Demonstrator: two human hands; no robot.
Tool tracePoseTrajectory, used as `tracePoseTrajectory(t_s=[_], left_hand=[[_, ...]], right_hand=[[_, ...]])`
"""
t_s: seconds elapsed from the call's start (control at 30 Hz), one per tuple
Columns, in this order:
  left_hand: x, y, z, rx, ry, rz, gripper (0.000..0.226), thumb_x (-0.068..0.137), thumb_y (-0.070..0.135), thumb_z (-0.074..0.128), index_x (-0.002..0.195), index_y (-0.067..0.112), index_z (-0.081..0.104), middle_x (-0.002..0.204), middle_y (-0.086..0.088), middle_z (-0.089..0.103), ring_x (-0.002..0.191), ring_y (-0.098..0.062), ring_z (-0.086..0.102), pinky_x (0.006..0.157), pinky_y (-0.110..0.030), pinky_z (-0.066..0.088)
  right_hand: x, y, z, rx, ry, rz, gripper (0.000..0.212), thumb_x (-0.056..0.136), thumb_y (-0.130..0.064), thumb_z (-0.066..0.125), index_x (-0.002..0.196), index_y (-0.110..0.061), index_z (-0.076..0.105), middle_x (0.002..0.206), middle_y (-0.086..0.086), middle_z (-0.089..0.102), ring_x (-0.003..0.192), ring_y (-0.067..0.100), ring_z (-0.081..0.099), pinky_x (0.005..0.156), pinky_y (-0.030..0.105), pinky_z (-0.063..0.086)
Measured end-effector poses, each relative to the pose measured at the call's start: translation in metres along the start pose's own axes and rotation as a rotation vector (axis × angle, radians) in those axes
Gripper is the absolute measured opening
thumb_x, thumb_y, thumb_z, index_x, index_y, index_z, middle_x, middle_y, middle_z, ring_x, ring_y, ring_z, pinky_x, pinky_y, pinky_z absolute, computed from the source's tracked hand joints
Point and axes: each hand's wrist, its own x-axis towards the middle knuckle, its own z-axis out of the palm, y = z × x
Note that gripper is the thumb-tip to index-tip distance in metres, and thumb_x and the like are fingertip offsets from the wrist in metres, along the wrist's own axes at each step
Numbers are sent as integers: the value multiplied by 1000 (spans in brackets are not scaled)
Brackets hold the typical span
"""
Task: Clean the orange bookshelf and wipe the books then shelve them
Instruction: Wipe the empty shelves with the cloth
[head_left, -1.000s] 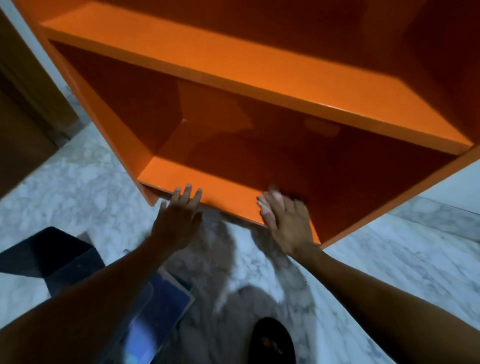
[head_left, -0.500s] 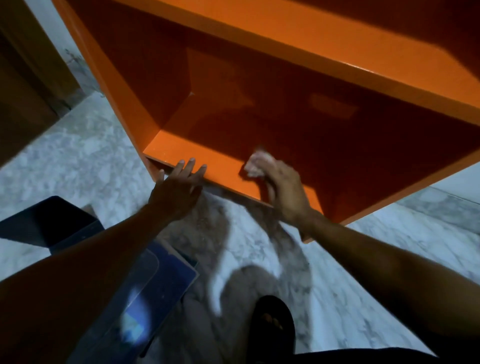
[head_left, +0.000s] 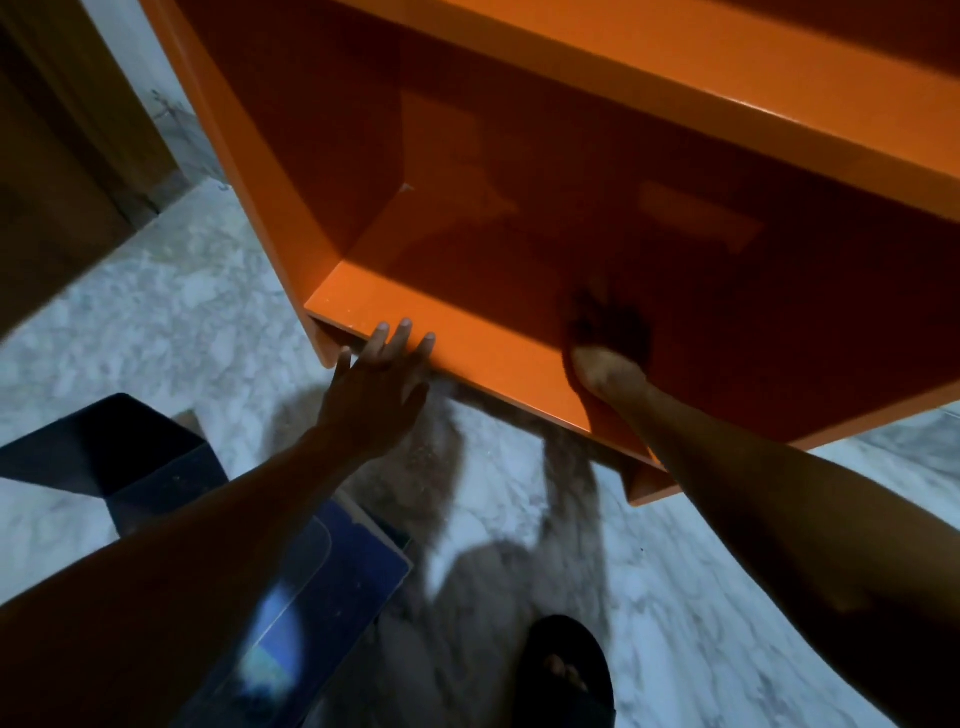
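The orange bookshelf (head_left: 519, 218) stands on the marble floor (head_left: 156, 332). The left hand (head_left: 371, 387) lies flat, fingers (head_left: 402, 332) straight and spread, touching the near edge of the bottom shelf. The right hand (head_left: 608, 348) reaches deep inside, blurry and dark; I cannot tell how its fingers lie. A blue book (head_left: 343, 587) lies near left.

Dim, warm light; right hand (head_left: 608, 338) motion-blurred in shadow, edges distorted.
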Motion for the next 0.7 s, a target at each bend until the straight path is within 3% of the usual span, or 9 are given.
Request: tracePoseTrajectory(t_s=[0.03,0.13,0.17,0.3,0.4,0.47,0.5,0.6,0.7], left_hand=[[-1,-1,-2,-3,-16,13,66,93,48,29,153,22,34,159,-12,35,145,-37,35,101,-67,37],[0,-10,-3,19,20,78,60,95,44,33,150,19,38,154,-16,43,138,-39,45,96,-68,43],[-1,-11,-6,4,-5,45,59,95,42,34,148,17,41,151,-19,46,135,-41,48,95,-68,44],[-2,-26,-19,-57,40,-120,70,94,48,27,148,6,43,153,-27,38,140,-47,37,99,-68,38],[-1,-42,-26,-23,59,-131,70,96,47,24,147,2,42,152,-30,38,140,-49,36,98,-68,40],[2,-50,-27,-11,5,-121,69,97,47,26,143,0,47,148,-30,44,135,-49,44,94,-69,44],[5,-52,-27,-8,-6,-119,70,97,48,26,143,1,49,147,-29,46,134,-49,45,93,-70,44],[8,-54,-27,-42,11,-124,80,93,58,14,151,8,39,158,-20,35,145,-41,32,103,-68,35],[7,-54,-25,-79,22,-139,84,89,60,10,155,13,31,163,-14,26,150,-36,24,109,-64,30]], right_hand=[[-3,-5,1,-82,-94,-10,49,104,-31,33,146,-9,43,155,13,37,141,33,35,116,39,28],[-13,-22,23,-140,60,-151,44,105,-47,27,139,-35,51,150,-2,48,134,26,48,110,40,36],[-15,-26,29,-90,-13,-175,41,104,-49,29,137,-38,51,148,-6,50,130,24,51,107,42,39],[-33,-48,50,18,-78,-525,47,96,-25,50,142,-27,45,143,9,52,128,32,44,109,51,30],[-38,-58,55,148,-108,-785,45,89,-8,66,131,-21,59,120,14,64,113,34,54,96,42,41],[-20,-65,48,204,-114,-681,38,91,-12,60,127,-25,62,105,-2,61,99,27,58,84,36,42],[-9,-66,43,258,-47,-606,37,92,-12,57,126,-26,61,107,-7,61,100,22,58,86,36,44],[23,-54,35,286,220,-427,37,96,-18,41,127,-18,62,139,0,57,128,23,53,110,44,37],[64,-34,48,46,154,-121,51,93,-30,40,141,-17,51,152,9,43,141,33,36,117,50,23]])
